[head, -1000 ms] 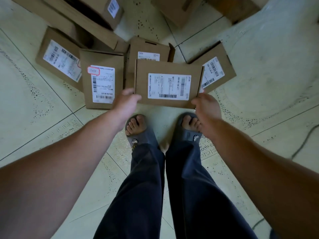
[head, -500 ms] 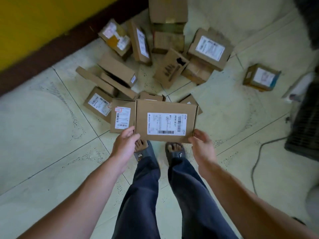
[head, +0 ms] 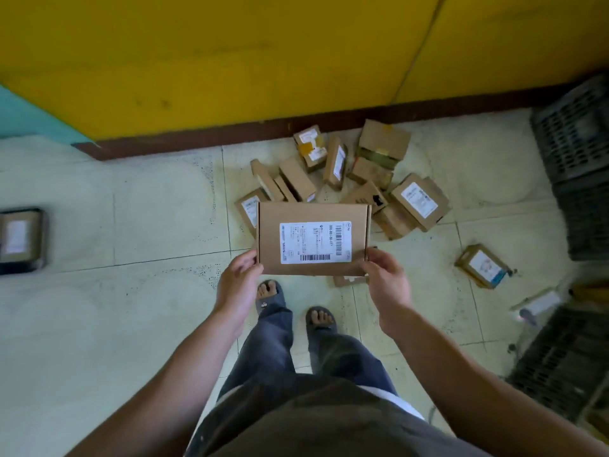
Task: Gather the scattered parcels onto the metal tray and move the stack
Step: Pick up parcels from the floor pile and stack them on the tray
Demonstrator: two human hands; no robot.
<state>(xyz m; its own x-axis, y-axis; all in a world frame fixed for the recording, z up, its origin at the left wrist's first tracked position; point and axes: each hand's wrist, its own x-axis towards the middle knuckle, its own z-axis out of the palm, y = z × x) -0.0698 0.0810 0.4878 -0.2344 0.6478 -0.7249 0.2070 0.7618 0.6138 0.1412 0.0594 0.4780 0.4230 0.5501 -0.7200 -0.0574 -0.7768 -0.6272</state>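
Parcel (head: pixel 313 239) between hands (head: pixel 316 285), pile (head: pixel 346 179) behind.

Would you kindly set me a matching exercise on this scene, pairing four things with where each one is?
Things
1. labelled parcel
2. tray
3. parcel with the blue corner
4. dark crates

Places
A. along the far right edge of the view
B. gripped between the left hand and the right hand
C. on the floor at the far left edge
D. alone on the floor, right of the pile

Pairs: 1-B, 2-C, 3-D, 4-A
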